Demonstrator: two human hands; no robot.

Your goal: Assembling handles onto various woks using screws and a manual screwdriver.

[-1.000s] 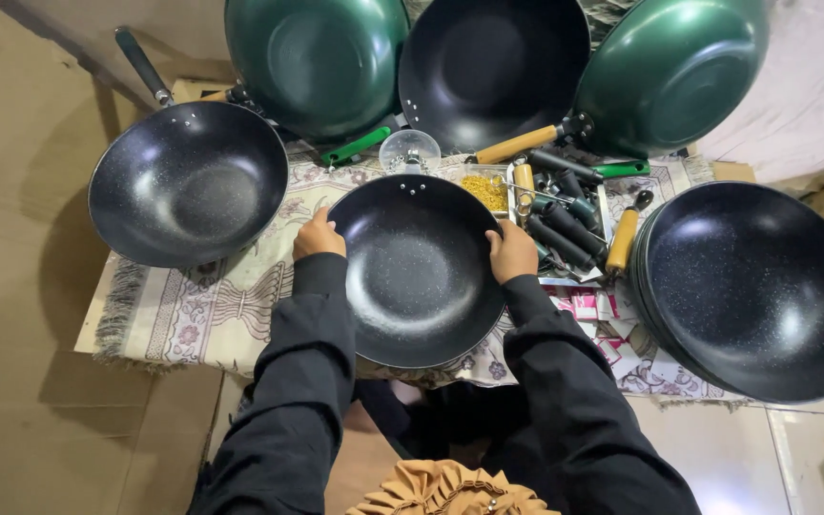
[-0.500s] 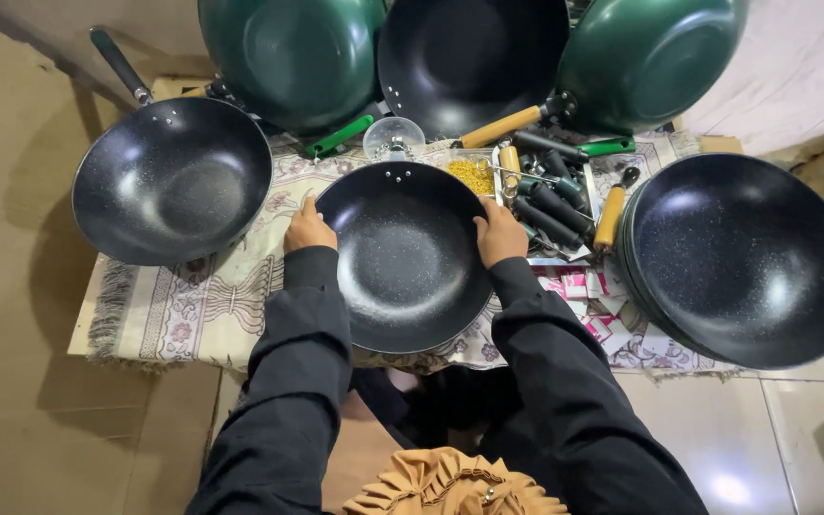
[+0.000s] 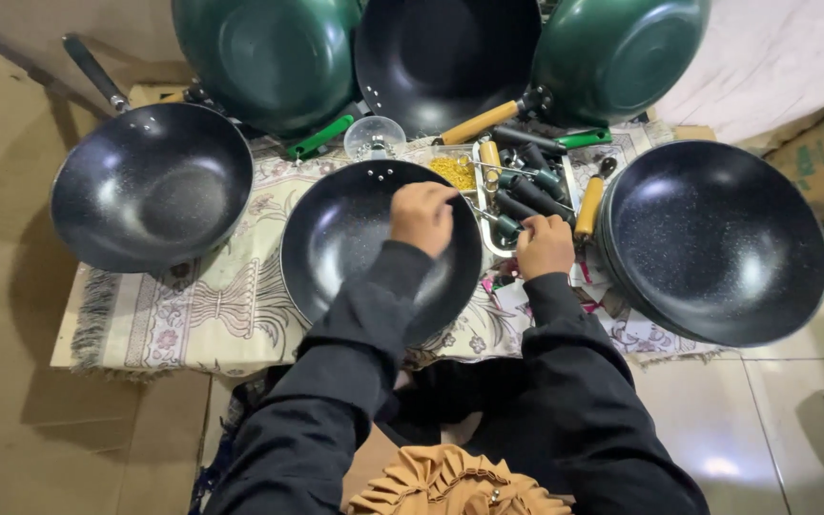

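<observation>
On the patterned cream cloth with a fringed edge (image 3: 193, 315), seen from the head camera, sits a round black speckled non-stick wok without a handle (image 3: 340, 243), at the middle of the spread; the left hand (image 3: 423, 217) hangs over this wok's far right part, its fingers curled into a loose fist, and whether it pinches anything cannot be told; the right hand (image 3: 545, 246) rests just right of the wok's rim, fingers bent down onto a shallow metal tray (image 3: 481, 238) heaped with dark and green pan handles (image 3: 531, 195), though what it grips, if anything, is hidden under the knuckles; both arms wear black sleeves (image 3: 355, 353); left of the central wok lies a second black speckled wok with a dark handle (image 3: 150, 186), partly off the cloth's far left corner; right of it rests a large black speckled wok (image 3: 717, 243), overhanging the cloth's right edge; beyond the central wok stand two dark green woks (image 3: 269, 57) and a black wok with a wooden handle (image 3: 445, 57), with a small glass lid knob (image 3: 375, 138) just behind the central wok's far rim; a wooden-handled tool (image 3: 588, 205) lies beside the tray.
</observation>
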